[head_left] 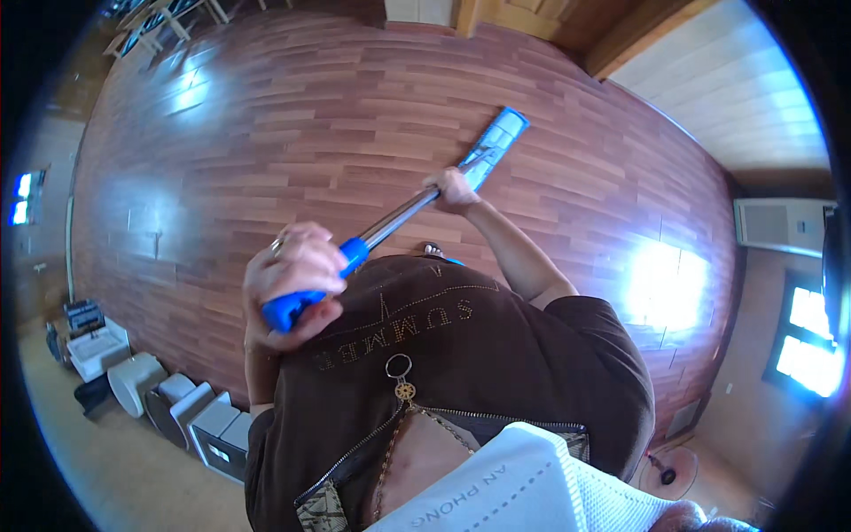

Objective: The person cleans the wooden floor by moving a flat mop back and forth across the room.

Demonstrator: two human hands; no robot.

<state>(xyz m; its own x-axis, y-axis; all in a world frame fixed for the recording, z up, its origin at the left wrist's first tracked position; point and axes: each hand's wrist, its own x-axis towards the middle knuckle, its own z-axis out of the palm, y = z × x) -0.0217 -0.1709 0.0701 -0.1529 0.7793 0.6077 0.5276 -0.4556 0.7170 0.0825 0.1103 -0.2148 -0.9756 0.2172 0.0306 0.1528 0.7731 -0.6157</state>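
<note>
A flat mop with a light-blue rectangular head [503, 133] rests on the brown wood-plank floor [355, 115], ahead and a little right of me. Its metal pole [401, 218] slants back toward my body and ends in a bright blue grip [355, 255]. Wrapped round that grip, near my chest, is my left hand [297, 270], with a ring on one finger. Farther down the pole, close to the mop head, my right hand [454, 190] is closed round the metal with the arm stretched forward. Below the pole one foot [432, 249] shows.
Along the left wall stand several white and dark appliances or boxes [135, 383]. A fan [667, 472] is at the lower right, a white wall unit [776, 223] at the right. Wooden furniture legs [173, 22] show far left, a wooden door frame [651, 35] far right.
</note>
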